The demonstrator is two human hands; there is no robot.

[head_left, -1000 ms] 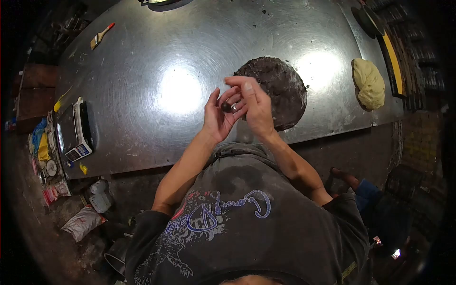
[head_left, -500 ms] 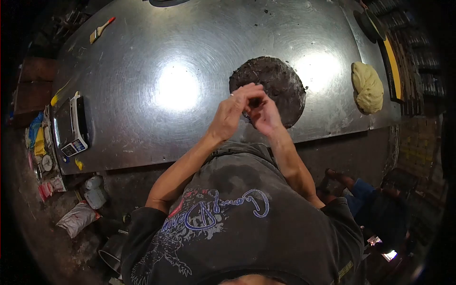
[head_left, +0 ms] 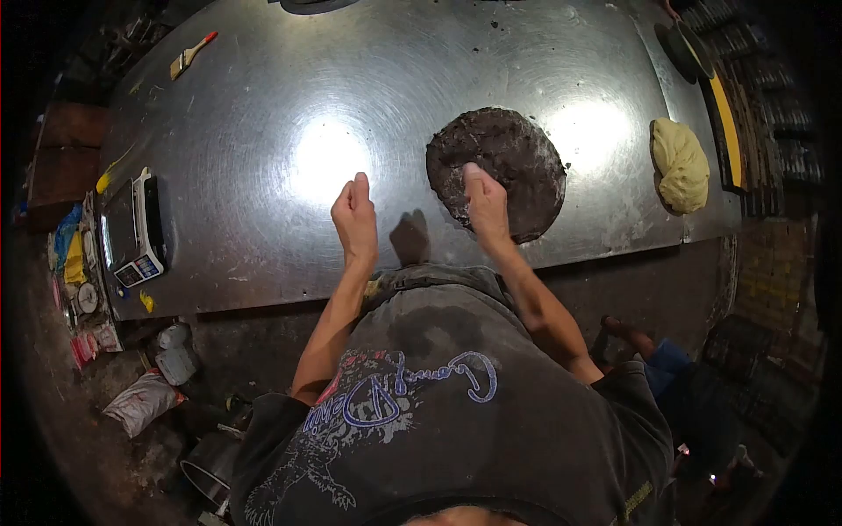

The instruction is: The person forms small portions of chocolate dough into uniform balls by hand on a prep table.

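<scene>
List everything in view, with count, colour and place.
Shiny metal table: one, grey, centre
Round dough-like slab: one, dark brown, right of centre
Oblong dough lump: one, pale yellow, table's right
Red-tipped flat brush: one, tan, upper left
Digital scale: one, white and black, left
Edge clutter: uncounted, mixed colours
Another person's shorts: one pair, blue, lower right
Printed shirt: one, dark grey, bottom
Left hand: one, curled, centre
Right hand: one, curled, before slab

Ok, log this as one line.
left hand: curled shut, contents hidden | right hand: curled shut, contents hidden, overlapping dark slab in view | yellow dough: on table
</scene>
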